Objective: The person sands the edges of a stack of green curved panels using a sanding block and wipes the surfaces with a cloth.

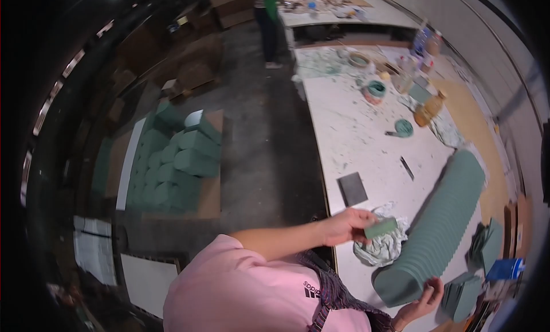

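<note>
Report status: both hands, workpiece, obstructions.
Left hand gripping small green rectangular block. Right hand at near end of long, rounded, dull-green ribbed stack. Crumpled whitish sheet beside stack.

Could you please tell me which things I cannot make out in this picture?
All in the head view:
- Green block: one end is hidden by the fingers of the left hand.
- Right hand: blur leaves unclear whether it touches the row of green pieces.
- Crumpled sheet: its folds hide anything underneath.
- Far person: head cut off by the top edge.
- Boxes: too dark for details.
</note>
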`<action>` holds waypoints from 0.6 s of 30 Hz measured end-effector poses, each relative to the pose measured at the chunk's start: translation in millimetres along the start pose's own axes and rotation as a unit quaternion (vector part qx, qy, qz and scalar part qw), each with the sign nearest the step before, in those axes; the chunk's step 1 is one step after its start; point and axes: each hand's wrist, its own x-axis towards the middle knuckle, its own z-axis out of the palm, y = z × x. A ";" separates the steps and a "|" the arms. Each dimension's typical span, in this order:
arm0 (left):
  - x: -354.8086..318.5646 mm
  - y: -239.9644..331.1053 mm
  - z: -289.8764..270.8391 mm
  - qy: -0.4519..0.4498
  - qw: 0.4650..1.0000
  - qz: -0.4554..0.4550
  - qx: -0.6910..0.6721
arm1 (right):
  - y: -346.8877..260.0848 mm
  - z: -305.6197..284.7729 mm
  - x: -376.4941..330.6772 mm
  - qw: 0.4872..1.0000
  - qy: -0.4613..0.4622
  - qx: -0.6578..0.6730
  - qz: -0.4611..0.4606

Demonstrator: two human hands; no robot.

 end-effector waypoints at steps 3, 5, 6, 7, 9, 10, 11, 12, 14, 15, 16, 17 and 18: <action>-43.3 -7.9 -4.7 -0.033 0.998 -0.046 -0.021 | -9.3 88.4 -36.3 0.978 -0.097 0.110 0.150; -39.6 -9.2 8.8 -0.050 0.996 -0.067 -0.011 | -13.7 118.4 -35.2 0.935 -0.162 0.245 0.200; -40.7 -8.3 9.8 -0.060 0.995 -0.074 -0.023 | -17.6 132.2 -37.4 0.930 -0.190 0.242 0.201; -36.6 -12.0 3.1 -0.068 0.995 -0.067 -0.031 | -19.0 143.1 -36.5 0.924 -0.217 0.240 0.203; -33.4 -6.2 -6.0 -0.100 0.992 -0.073 -0.033 | -9.9 153.6 -36.3 0.925 -0.211 0.247 0.195; -31.8 -3.4 -8.6 -0.103 0.991 -0.076 -0.030 | -7.8 158.2 -35.7 0.920 -0.201 0.259 0.213; -29.3 -0.3 -11.2 -0.091 0.991 -0.090 -0.032 | -6.3 164.0 -34.7 0.915 -0.190 0.270 0.230; -24.8 6.1 -14.3 -0.081 0.990 -0.107 -0.034 | -6.2 170.6 -33.3 0.920 -0.174 0.270 0.224; -10.3 22.9 -28.8 -0.092 0.988 -0.122 -0.005 | -3.9 185.0 -26.6 0.924 -0.147 0.271 0.227; 0.4 31.9 -35.9 -0.099 0.986 -0.132 0.022 | -1.7 191.9 -21.2 0.925 -0.126 0.273 0.232; 9.4 53.8 -41.7 -0.114 0.981 -0.130 0.088 | 0.6 204.8 -14.3 0.934 -0.081 0.271 0.219; 20.1 77.8 -50.0 -0.088 0.974 -0.117 0.175 | 1.8 217.6 -2.9 0.945 -0.068 0.237 0.214; 35.7 94.9 -75.5 -0.091 0.968 -0.104 0.208 | 2.1 235.8 9.2 0.942 -0.048 0.250 0.220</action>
